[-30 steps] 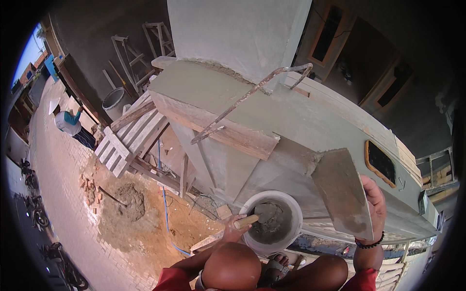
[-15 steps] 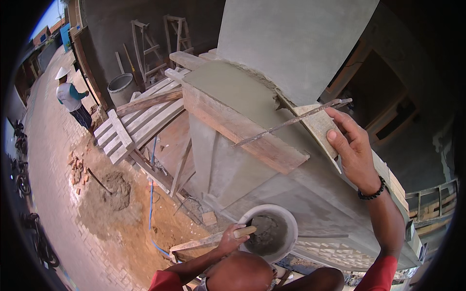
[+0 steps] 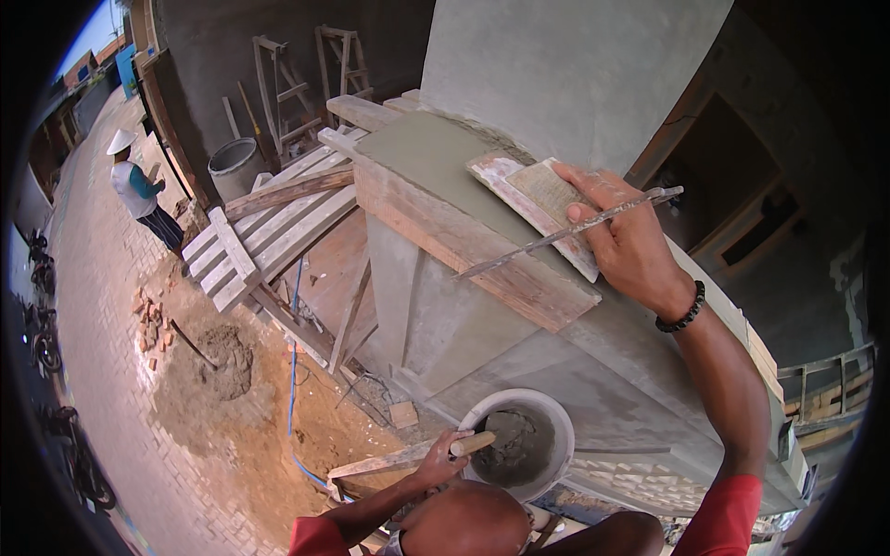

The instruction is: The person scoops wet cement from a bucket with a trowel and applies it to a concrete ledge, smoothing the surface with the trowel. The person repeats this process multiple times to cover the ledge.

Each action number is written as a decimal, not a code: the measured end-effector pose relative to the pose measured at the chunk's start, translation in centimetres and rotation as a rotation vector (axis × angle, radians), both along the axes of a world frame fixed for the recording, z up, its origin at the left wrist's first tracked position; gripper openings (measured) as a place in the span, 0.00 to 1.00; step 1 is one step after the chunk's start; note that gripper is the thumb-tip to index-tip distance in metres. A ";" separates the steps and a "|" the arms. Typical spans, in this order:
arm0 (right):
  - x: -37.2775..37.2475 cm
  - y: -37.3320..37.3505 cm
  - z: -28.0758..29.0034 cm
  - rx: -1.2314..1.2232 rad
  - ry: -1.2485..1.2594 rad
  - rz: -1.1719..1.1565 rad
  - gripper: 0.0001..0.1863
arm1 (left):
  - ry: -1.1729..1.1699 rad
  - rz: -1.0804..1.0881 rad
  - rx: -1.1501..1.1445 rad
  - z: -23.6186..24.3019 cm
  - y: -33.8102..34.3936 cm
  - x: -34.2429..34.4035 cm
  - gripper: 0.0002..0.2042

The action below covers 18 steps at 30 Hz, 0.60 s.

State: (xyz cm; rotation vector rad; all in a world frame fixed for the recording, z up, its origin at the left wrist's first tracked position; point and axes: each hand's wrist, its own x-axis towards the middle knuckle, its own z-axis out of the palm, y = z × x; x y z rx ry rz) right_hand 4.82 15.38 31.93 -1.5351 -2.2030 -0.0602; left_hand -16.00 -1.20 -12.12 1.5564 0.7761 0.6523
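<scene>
My right hand (image 3: 626,236) grips the back block of a plasterer's float (image 3: 528,206), which lies over the wet grey mortar (image 3: 422,148) on top of a ledge. A wooden form board (image 3: 464,246) edges that mortar. Passing across it and just by my right wrist is a thin metal clamp rod (image 3: 565,233). Low in the picture, my left hand (image 3: 440,461) is closed round a wooden handle (image 3: 473,444) that reaches over the rim of a pale bucket (image 3: 561,445). Grey mortar (image 3: 519,440) fills part of the bucket; the tool's working end cannot be made out.
A smooth grey column (image 3: 565,83) rises behind the ledge. Stacked planks (image 3: 287,222) jut out at left. Below lie a mortar heap (image 3: 222,361), broken bricks (image 3: 150,320) and a blue hose (image 3: 292,398). A person in a conical hat (image 3: 136,190) stands on the paving.
My right hand has swung the float leftward and laid it flatter over the mortar, from a steep tilt beside the column. My left hand stays at the bucket, with the handle turned slightly.
</scene>
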 end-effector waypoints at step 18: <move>4.2 -9.6 2.4 0.076 0.013 -0.059 0.20 | -0.014 -0.021 -0.049 0.4 0.2 0.2 0.28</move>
